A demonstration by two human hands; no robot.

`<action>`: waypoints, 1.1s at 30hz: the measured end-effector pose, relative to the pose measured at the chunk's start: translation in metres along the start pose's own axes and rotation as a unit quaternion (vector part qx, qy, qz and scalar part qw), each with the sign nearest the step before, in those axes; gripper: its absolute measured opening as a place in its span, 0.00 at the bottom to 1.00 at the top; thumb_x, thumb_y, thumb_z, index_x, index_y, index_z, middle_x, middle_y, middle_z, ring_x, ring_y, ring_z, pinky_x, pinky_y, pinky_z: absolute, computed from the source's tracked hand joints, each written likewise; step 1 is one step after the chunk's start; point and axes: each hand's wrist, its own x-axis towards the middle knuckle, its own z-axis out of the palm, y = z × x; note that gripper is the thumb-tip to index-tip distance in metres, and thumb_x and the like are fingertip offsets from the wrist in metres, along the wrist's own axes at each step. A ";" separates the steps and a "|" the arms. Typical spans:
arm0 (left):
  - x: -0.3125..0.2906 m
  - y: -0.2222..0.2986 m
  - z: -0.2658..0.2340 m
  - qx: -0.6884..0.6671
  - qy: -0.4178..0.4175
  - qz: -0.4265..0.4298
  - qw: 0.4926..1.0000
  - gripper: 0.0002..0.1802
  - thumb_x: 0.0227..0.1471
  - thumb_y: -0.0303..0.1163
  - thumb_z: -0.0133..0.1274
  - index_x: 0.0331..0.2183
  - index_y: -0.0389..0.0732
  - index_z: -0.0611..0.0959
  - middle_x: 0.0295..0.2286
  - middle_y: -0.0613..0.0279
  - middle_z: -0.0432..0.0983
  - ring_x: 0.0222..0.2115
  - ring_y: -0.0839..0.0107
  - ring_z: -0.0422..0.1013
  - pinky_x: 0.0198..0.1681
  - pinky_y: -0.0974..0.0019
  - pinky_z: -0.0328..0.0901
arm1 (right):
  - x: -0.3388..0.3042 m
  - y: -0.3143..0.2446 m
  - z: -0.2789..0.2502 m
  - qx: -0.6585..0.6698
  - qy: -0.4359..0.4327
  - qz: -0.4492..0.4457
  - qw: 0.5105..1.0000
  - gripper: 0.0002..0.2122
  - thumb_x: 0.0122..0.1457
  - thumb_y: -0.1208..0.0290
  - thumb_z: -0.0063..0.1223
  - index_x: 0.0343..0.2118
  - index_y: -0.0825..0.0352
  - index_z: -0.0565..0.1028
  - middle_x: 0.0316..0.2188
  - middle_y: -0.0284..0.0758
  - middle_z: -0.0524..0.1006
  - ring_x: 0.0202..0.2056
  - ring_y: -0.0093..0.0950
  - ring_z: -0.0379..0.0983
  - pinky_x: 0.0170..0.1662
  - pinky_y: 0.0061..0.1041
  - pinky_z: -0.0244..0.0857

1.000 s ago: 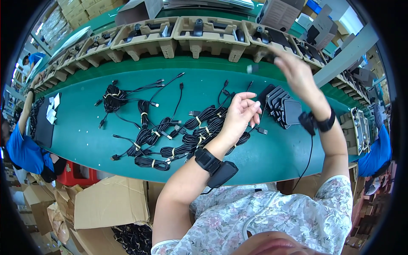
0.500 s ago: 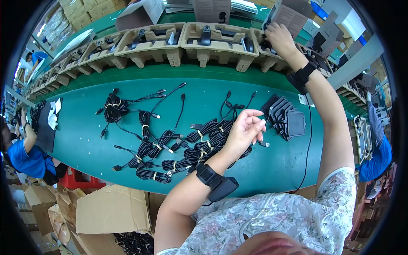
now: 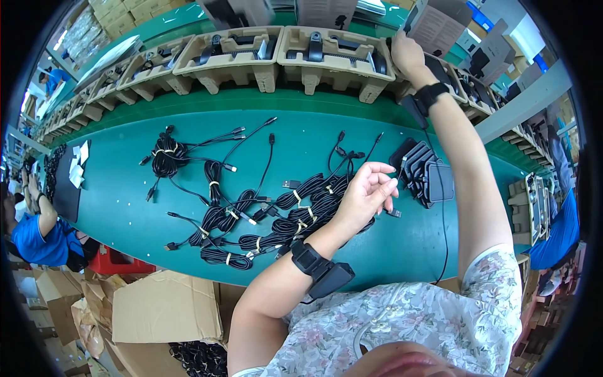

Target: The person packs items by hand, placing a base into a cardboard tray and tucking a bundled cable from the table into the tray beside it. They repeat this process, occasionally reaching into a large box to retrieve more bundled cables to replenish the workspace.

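Left hand (image 3: 369,193) sits center-right of frame over the cable bundles (image 3: 308,217). Fingers curled, thumb tip close to the index finger; can't tell if anything is pinched there. Right hand (image 3: 408,56) is reached out to upper right, at the row of brown molded trays (image 3: 339,78), just beside a gray printed box (image 3: 440,28). Its fingertips are hidden, so can't tell if that grip is open or closed, or on what.

Cable bundles: black, coiled, tied with pale bands, heaped across center of the green counter (image 3: 119,213), plugs and loose ends sticking out. Separate coil (image 3: 165,154) lies left of center, its ends fanning to the right. Black flat square pieces (image 3: 439,182) overlap in a stack right of the left hand, near it but apart.

Trays run along the top of frame, black parts seated inside. Black strapped device (image 3: 330,276) on left wrist, another (image 3: 430,97) on right wrist; thin black cord (image 3: 443,239) runs down the right side of the counter. White slips (image 3: 78,166) on a dark mat (image 3: 65,198), far left. Open cardboard box (image 3: 166,308) lower left, black cables (image 3: 198,358) beside its flap. Co-worker in blue (image 3: 38,242) at left edge.
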 end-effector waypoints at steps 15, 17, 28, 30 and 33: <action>0.000 -0.008 -0.005 0.040 -0.007 -0.014 0.999 0.14 0.54 0.28 0.45 0.42 0.37 0.66 0.27 0.62 0.71 0.22 0.80 0.67 0.22 0.80 0.60 | 0.006 0.037 -0.009 -0.068 -0.220 -0.179 0.956 0.13 0.53 0.64 0.49 0.37 0.66 0.73 0.33 0.46 0.74 0.37 0.43 0.70 0.39 0.37 0.64; 0.004 -0.009 -0.001 0.054 -0.016 -0.006 0.998 0.14 0.54 0.28 0.45 0.42 0.37 0.65 0.27 0.62 0.71 0.22 0.80 0.67 0.22 0.80 0.60 | 0.023 0.053 0.004 -0.064 -0.263 -0.107 0.957 0.11 0.50 0.64 0.50 0.34 0.64 0.75 0.34 0.43 0.73 0.39 0.40 0.68 0.41 0.35 0.62; 0.006 -0.012 -0.001 0.076 -0.030 0.003 0.997 0.14 0.54 0.27 0.45 0.42 0.36 0.66 0.27 0.60 0.71 0.22 0.78 0.68 0.22 0.79 0.60 | -0.095 0.087 -0.070 0.145 0.092 -0.157 0.973 0.15 0.48 0.63 0.54 0.37 0.64 0.74 0.34 0.42 0.73 0.36 0.40 0.70 0.38 0.34 0.64; 0.005 -0.010 0.000 0.087 -0.023 -0.008 0.996 0.13 0.54 0.27 0.45 0.42 0.36 0.66 0.27 0.60 0.71 0.22 0.78 0.68 0.22 0.79 0.60 | -0.130 0.108 -0.090 0.159 -0.060 -0.119 0.978 0.21 0.46 0.61 0.57 0.43 0.64 0.70 0.38 0.39 0.73 0.40 0.36 0.69 0.41 0.32 0.63; 0.003 -0.011 -0.004 0.100 -0.020 -0.010 0.995 0.13 0.54 0.27 0.45 0.42 0.36 0.66 0.27 0.60 0.71 0.22 0.78 0.68 0.22 0.79 0.61 | -0.194 0.111 -0.124 0.082 -0.163 -0.191 0.964 0.29 0.41 0.62 0.61 0.49 0.61 0.66 0.41 0.40 0.71 0.44 0.37 0.67 0.47 0.30 0.61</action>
